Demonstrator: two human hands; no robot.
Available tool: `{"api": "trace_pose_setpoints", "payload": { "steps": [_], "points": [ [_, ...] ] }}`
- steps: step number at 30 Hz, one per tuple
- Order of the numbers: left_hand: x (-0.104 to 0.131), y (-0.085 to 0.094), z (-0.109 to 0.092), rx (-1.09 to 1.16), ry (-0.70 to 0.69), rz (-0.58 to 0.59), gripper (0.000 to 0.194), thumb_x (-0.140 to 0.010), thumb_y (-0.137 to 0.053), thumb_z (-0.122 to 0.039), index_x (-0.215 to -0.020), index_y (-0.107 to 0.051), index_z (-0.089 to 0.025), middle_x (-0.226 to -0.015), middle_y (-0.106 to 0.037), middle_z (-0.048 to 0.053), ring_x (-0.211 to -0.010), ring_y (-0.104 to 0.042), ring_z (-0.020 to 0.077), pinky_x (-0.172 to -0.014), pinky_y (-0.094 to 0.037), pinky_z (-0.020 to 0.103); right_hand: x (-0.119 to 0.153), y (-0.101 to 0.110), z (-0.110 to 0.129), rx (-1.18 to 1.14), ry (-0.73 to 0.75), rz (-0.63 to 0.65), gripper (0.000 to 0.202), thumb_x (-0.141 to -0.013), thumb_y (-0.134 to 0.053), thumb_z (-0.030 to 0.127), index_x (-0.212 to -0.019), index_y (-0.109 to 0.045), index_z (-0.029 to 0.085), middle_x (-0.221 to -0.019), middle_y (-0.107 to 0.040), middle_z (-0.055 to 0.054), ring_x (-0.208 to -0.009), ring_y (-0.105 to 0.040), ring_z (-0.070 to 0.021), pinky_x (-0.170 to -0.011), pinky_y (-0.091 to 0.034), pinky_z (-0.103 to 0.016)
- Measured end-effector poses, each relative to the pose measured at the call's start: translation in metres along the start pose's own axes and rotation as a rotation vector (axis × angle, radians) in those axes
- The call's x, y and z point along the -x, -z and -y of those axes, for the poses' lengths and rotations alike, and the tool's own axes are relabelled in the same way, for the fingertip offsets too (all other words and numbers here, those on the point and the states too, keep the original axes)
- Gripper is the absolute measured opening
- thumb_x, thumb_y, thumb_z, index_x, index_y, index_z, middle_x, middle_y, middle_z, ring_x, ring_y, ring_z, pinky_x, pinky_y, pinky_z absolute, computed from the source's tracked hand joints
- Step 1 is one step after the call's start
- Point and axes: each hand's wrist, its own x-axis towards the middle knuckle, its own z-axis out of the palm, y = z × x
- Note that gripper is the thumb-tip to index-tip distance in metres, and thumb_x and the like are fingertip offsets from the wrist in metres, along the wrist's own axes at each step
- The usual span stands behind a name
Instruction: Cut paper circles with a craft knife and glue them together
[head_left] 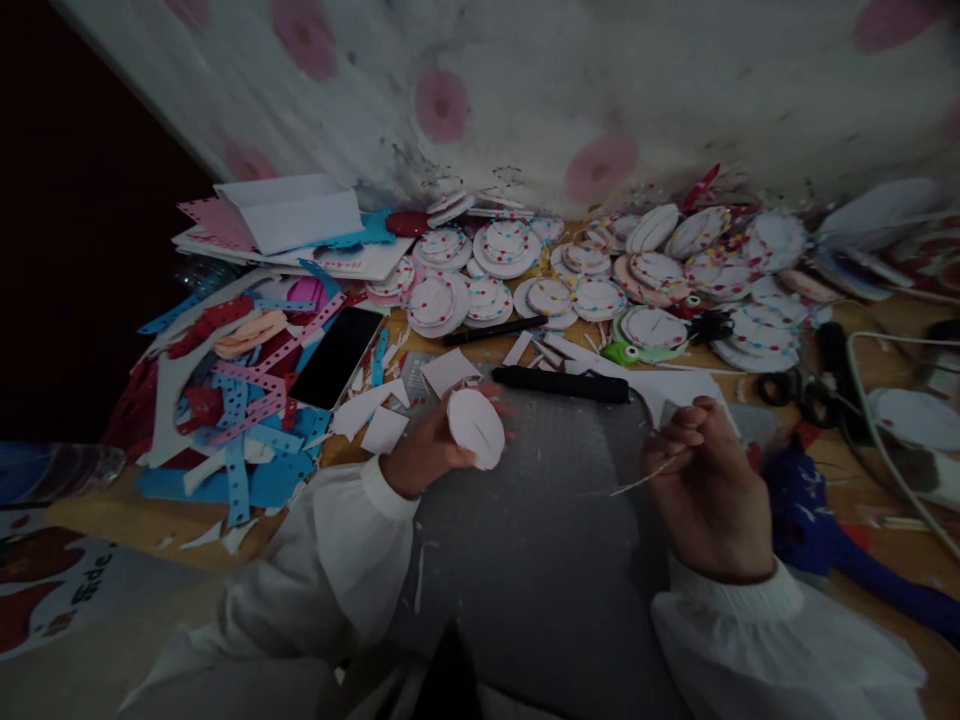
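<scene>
My left hand [427, 450] is wrapped round a small white disc [477, 428], whose flat face is turned toward me with a dark line across it. On the right, my right hand [709, 490] is raised over the mat's edge, its fingers pinching a thin pale strand [641, 480] that points left toward the disc. The strand's far end is too faint to follow. Beneath both hands lies the grey mat [525, 560].
Many decorated white discs [506, 247] are piled along the wall. Coloured scraps [238, 480] and a phone [339, 357] lie left. A black tool [561, 384] and a pen [495, 330] lie behind the mat. Scissors [816, 402], a blue glue gun [806, 510] and a cable [874, 400] are right.
</scene>
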Motion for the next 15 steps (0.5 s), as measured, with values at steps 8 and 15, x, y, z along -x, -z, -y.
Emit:
{"api": "trace_pose_setpoints", "payload": {
  "steps": [8,15],
  "points": [
    [0.003,-0.005,-0.016,0.181,0.063,-0.039,0.072,-0.055,-0.069,-0.024,-0.126,-0.052,-0.017,-0.121,-0.062,0.013,-0.111,-0.059,0.0326,-0.099,-0.042,0.051,0.012,-0.020,-0.007,0.201,-0.083,0.160,0.021,-0.076,-0.075,0.034,-0.085,-0.058,0.026,-0.060,-0.061,0.007,-0.050,-0.054,-0.0065,-0.048,-0.047,-0.015],
    [0.003,0.001,-0.009,0.206,0.161,0.044,0.068,-0.054,-0.068,-0.020,-0.121,-0.057,-0.018,-0.116,-0.065,0.011,-0.101,-0.064,0.0286,-0.098,-0.043,0.048,0.016,-0.021,-0.020,0.345,-0.111,0.304,0.021,-0.085,-0.066,0.039,-0.089,-0.051,0.025,-0.065,-0.068,0.004,-0.051,-0.060,-0.0103,-0.051,-0.049,-0.020]
  ]
}}
